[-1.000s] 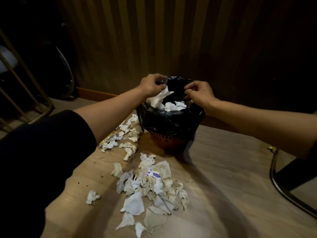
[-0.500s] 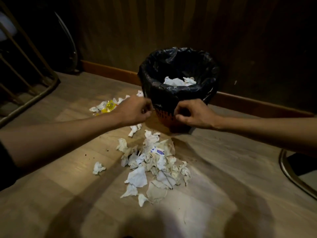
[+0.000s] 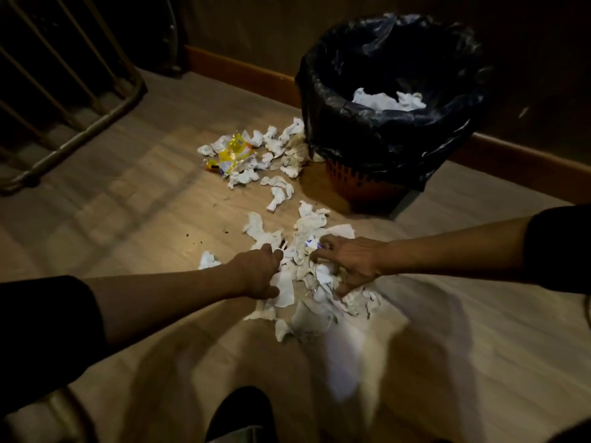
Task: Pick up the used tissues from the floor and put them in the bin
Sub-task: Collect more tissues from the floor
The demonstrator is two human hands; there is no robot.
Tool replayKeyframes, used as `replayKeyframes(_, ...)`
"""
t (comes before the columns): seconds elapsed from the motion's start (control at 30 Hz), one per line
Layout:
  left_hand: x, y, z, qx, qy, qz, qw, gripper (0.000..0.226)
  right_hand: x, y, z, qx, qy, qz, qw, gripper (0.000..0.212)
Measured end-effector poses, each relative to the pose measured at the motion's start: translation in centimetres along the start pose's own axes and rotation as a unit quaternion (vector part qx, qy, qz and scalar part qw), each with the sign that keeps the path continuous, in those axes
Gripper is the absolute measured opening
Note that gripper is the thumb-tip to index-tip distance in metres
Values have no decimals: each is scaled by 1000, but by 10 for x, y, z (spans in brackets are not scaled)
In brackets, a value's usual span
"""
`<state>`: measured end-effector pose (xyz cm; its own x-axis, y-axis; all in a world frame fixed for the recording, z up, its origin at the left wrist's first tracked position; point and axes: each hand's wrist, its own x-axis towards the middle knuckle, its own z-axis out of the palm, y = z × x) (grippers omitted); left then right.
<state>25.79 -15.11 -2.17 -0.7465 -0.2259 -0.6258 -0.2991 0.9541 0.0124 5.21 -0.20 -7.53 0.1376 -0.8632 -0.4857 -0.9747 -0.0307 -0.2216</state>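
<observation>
A bin (image 3: 361, 123) with a black liner stands by the wall at the upper right, with white tissues (image 3: 387, 100) inside it. Crumpled tissues lie in a pile (image 3: 308, 223) on the wooden floor in front of it. My left hand (image 3: 260, 271) rests on the pile's left edge with its fingers curled down onto the paper. My right hand (image 3: 350, 260) is spread claw-like over the pile's right side. Nothing is lifted off the floor. A second cluster of tissues (image 3: 284, 148) lies against the bin's left side.
A yellow wrapper (image 3: 232, 151) lies among the tissues left of the bin. One stray tissue (image 3: 208, 260) sits just beyond my left forearm. A metal rail frame (image 3: 96, 113) stands at the upper left. My dark shoe (image 3: 240, 414) shows at the bottom.
Both hands left the bin's rim and came down and towards me onto the floor pile. The view tilted down, and the bin now sits further to the upper right.
</observation>
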Motion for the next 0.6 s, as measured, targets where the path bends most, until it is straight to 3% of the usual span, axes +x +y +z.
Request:
replayKeyframes(0.07, -4, -7, 19, -11, 1, -19, 1000, 96, 9, -4, 5, -24, 9, -42, 999, 93)
replayKeyframes(0.13, -7, -11, 34, -16, 1, -54, 998, 110, 16, -6, 10, -51, 20, -72, 996, 73)
replayKeyframes(0.23, -9, -12, 50, -34, 27, -87, 995, 121, 23, -4, 7, 5, 19, -61, 998, 51)
replayKeyframes(0.37, -3, -4, 56, -25, 57, -51, 997, 132, 24, -2, -16, 74, 43, -44, 995, 48)
replayKeyframes(0.6, 40, -12, 52, 1, 43, -28, 999, 151, -15, 25, -22, 121, 197, -18, 973, 44)
